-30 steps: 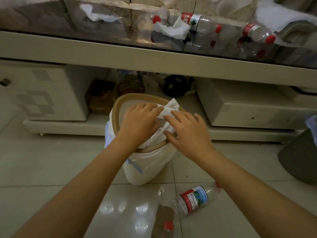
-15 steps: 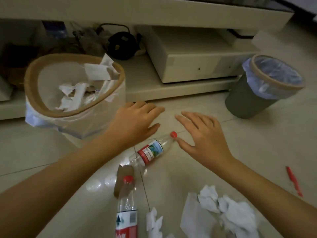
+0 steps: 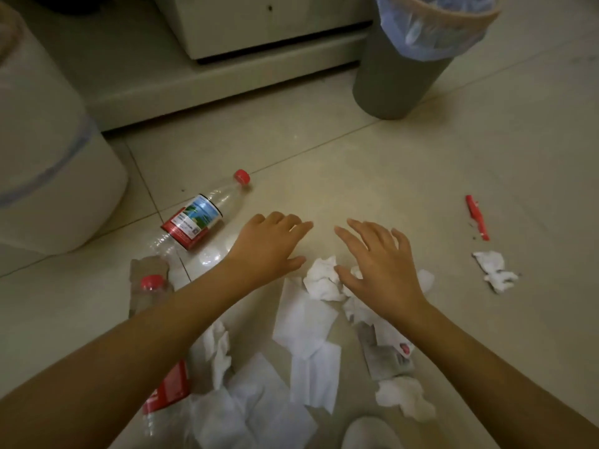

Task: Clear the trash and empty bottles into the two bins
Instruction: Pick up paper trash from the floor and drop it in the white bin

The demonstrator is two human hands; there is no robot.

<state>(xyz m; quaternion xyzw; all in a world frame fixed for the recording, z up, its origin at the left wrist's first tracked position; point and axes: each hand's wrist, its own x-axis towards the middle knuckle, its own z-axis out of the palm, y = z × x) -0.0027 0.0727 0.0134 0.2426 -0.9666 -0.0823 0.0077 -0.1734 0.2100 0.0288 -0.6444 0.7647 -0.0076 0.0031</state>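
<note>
While over tissues [image 3: 324, 281], both hands empty

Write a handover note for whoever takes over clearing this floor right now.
Left hand and right hand: both open, holding nothing, above the crumpled white tissue.
Clear plastic bottle with red cap lies on the tiled floor; a second bottle lies nearer.
White paper sheets, red wrapper and another tissue wad remain.
White bin left, grey bin right.
Everything on the floor is still to clear.

My left hand [image 3: 270, 246] and right hand [image 3: 377, 265] hover spread over crumpled tissues [image 3: 324, 280]; a bottle [image 3: 197, 217] lies just left.
</note>
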